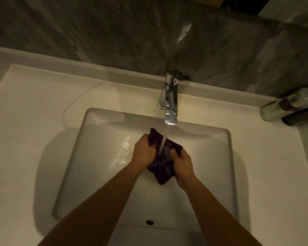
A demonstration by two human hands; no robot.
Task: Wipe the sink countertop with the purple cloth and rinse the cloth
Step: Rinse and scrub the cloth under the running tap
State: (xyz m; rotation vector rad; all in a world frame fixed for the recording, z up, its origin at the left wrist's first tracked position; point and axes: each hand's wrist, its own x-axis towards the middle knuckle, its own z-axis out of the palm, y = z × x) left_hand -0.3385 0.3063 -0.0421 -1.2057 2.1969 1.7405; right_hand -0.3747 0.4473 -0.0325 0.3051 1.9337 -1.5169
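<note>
Both my hands hold the bunched purple cloth (163, 165) over the white sink basin (96, 157). My left hand (143, 151) grips its left side and my right hand (182, 166) grips its right side. A stream of water (164, 139) runs from the chrome faucet (170, 102) straight onto the cloth between my hands. One corner of the cloth sticks up behind my left hand and another hangs below my right hand. The white countertop (34, 121) surrounds the basin and shows a wet streak at the back left.
Two bottles (290, 109) lie at the right edge of the countertop. A grey marbled wall (132, 36) rises behind the faucet. An overflow hole (149, 222) sits in the basin's near wall. Splashes of water glint in the basin left of my hands.
</note>
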